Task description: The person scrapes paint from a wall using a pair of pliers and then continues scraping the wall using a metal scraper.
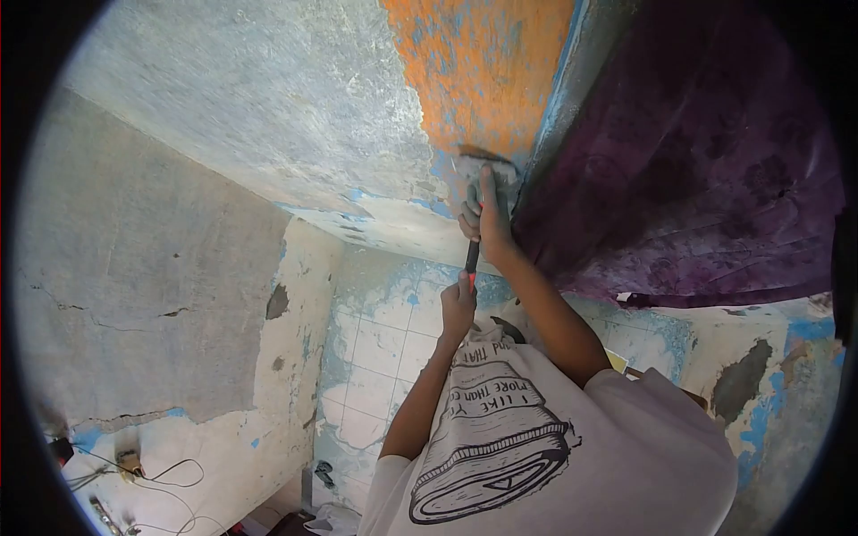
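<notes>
My right hand (490, 214) is closed around the upper part of a scraper (472, 257), with one finger stretched along its broad grey blade (500, 170). The scraper's handle is black and red. Lower down, my left hand (458, 308) is wrapped round the end of the handle. The blade lies against the wall at the lower end of a patch of orange paint (487, 80), which has blue streaks showing through. Left of that patch is a bare greyish-white wall surface (268, 80) with a ragged paint edge between them.
A dark purple curtain (688, 170) hangs close on the right, beside my right forearm. The left wall (152, 259) is grey, cracked and peeling. Loose cables (170, 478) hang at the lower left near a socket. White tiles (371, 344) cover the surface beyond my left arm.
</notes>
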